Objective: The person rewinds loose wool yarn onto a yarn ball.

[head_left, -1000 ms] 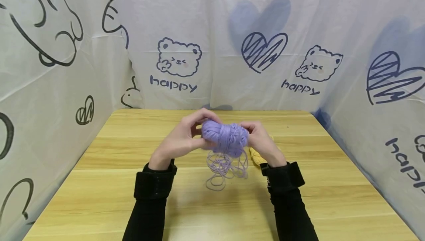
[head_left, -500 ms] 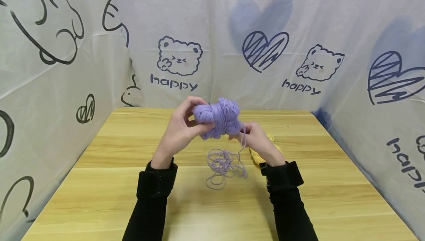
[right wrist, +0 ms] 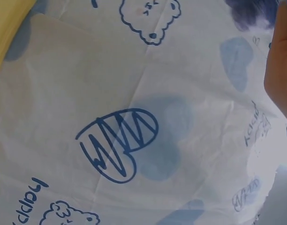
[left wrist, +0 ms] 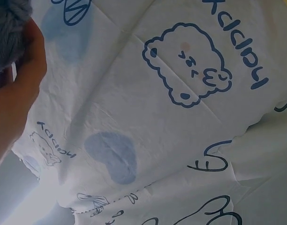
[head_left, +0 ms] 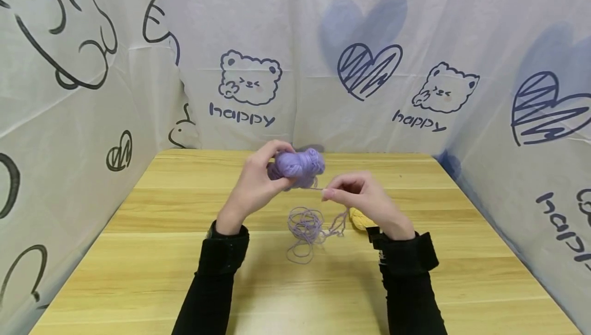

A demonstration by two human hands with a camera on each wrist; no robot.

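A purple ball of yarn [head_left: 299, 164] is raised over the far part of the table, gripped at its left side between the thumb and fingers of my left hand [head_left: 256, 183]. A single strand [head_left: 315, 188] runs taut from the ball to my right hand [head_left: 365, 196], which pinches it between thumb and fingertips. From the right hand the yarn hangs down to a loose tangle of purple yarn [head_left: 306, 226] on the table. In the left wrist view, part of the ball [left wrist: 7, 33] shows in the corner beside the left hand [left wrist: 26, 70].
A yellow ball of yarn [head_left: 361, 219] lies on the wooden table [head_left: 295, 294], partly hidden behind the right wrist. White cloth [head_left: 304, 27] with bear and heart drawings hangs behind the table and along both sides.
The ball rose and then came down a little, turning in the left hand. My right hand has drawn away from it to the right, stretching a strand between them.
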